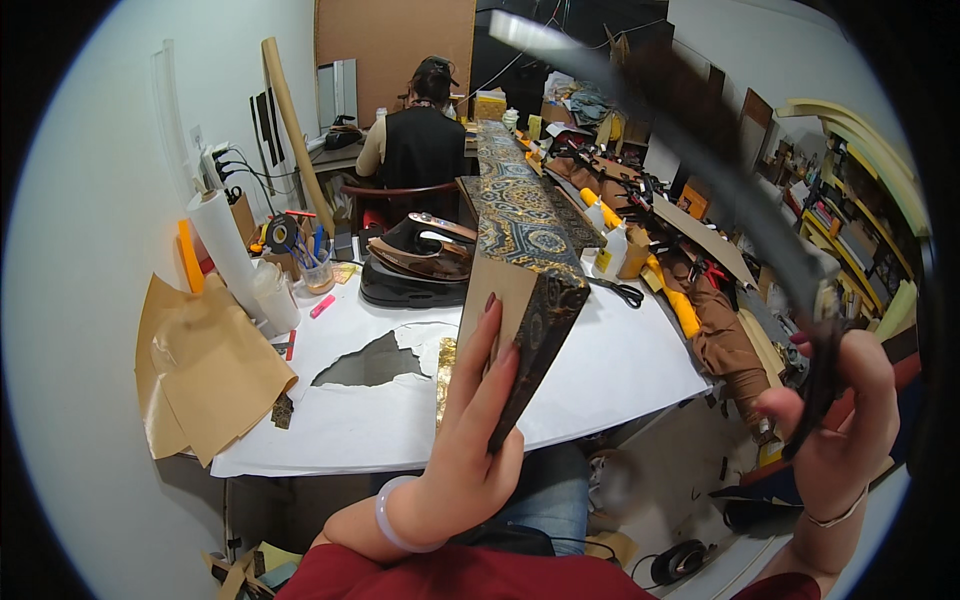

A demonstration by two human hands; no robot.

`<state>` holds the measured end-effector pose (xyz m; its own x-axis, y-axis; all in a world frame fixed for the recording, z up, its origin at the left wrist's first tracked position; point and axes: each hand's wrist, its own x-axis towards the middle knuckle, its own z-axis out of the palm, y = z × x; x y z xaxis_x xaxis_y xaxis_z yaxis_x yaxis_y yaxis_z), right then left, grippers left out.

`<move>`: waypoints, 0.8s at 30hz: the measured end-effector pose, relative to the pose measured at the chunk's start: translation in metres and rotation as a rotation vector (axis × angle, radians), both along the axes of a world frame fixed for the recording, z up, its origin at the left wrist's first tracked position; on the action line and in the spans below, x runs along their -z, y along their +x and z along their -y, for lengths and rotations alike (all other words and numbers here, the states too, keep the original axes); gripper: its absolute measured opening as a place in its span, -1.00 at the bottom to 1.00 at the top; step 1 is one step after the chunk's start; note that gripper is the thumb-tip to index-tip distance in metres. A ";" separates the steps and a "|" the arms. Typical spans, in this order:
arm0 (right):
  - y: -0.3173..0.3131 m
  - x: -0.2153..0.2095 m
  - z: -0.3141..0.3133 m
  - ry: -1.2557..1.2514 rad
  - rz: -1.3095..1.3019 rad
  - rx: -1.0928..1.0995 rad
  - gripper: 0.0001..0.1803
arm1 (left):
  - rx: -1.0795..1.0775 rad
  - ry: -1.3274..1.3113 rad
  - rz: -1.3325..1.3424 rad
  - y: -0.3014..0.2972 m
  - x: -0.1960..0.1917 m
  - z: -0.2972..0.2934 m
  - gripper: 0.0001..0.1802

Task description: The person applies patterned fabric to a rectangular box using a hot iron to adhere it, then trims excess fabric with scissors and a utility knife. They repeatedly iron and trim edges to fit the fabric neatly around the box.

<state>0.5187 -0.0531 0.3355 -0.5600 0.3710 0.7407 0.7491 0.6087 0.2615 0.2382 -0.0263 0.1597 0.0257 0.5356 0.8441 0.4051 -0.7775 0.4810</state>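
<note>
My left hand grips the near end of a long box-shaped piece covered in dark blue and gold patterned fabric. Its fingers lie along a bare tan side, and the piece stretches away from me over the table. On the right, my raised right hand is closed around the black handle of a long dark tool. Motion blurs this tool; it slants up and leftward to a pale tip near the top, and its exact kind is unclear. A gold strip lies beside my left hand.
White paper with a torn hole covers the table. An iron rests on a black base beyond my left hand. Black scissors and a white bottle lie right of the fabric piece. Brown paper hangs left. A person sits ahead.
</note>
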 end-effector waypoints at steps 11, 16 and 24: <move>-0.010 -0.009 0.036 0.009 0.167 0.290 0.12 | -0.058 0.050 -0.020 0.035 -0.004 -0.012 -0.01; -0.015 -0.012 0.042 0.105 0.286 0.378 0.09 | -0.067 0.085 -0.010 0.050 -0.003 -0.019 0.00; -0.019 -0.015 0.047 0.048 0.325 0.355 0.03 | -0.093 0.093 -0.024 0.067 0.005 -0.022 0.02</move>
